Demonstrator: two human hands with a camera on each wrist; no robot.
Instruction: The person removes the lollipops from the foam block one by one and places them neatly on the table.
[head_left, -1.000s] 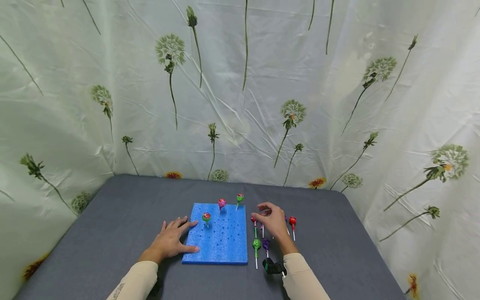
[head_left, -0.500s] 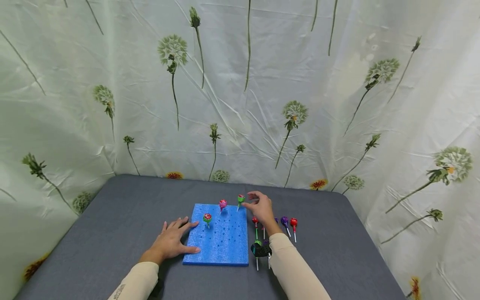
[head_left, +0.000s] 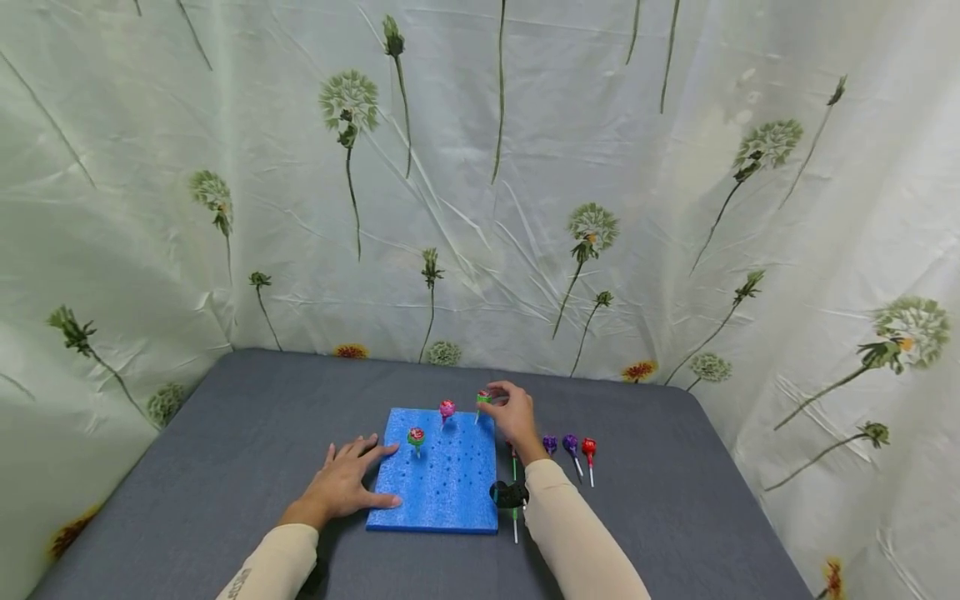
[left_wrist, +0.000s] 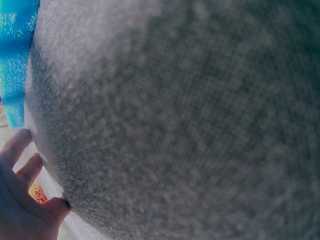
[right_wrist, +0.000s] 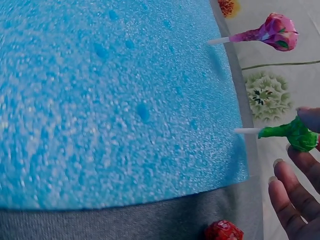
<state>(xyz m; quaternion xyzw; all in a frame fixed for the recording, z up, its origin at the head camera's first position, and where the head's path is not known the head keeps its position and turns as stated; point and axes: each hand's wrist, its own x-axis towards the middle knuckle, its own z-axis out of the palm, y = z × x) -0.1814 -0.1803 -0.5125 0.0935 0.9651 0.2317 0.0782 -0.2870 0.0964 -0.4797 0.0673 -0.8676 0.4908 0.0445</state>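
Note:
A blue foam board [head_left: 468, 504] dotted with small holes lies on the grey table. My left hand [head_left: 337, 483] rests at its left edge, fingers spread and thumb on the front left part. At the far right corner, a green lollipop [right_wrist: 301, 136] stands with its white stick in the board. My right hand [head_left: 516, 415] pinches its wrapped head between thumb and finger, the other fingers loosely bent. A pink lollipop [right_wrist: 281, 33] stands upright near the back edge. Farther forward and left, a red-and-green lollipop [head_left: 416, 437] also stands in the foam.
Several lollipops lie right of the board, including a red one [head_left: 589, 447] and two purple ones, the right-hand one [head_left: 571, 443] beside the red. My right forearm partly hides others. A flower-printed curtain [head_left: 480, 208] hangs behind the grey table [head_left: 660, 508].
My right hand has moved left from above the loose lollipops to the green lollipop at the board's far right corner and now pinches its head. The left hand has stayed put.

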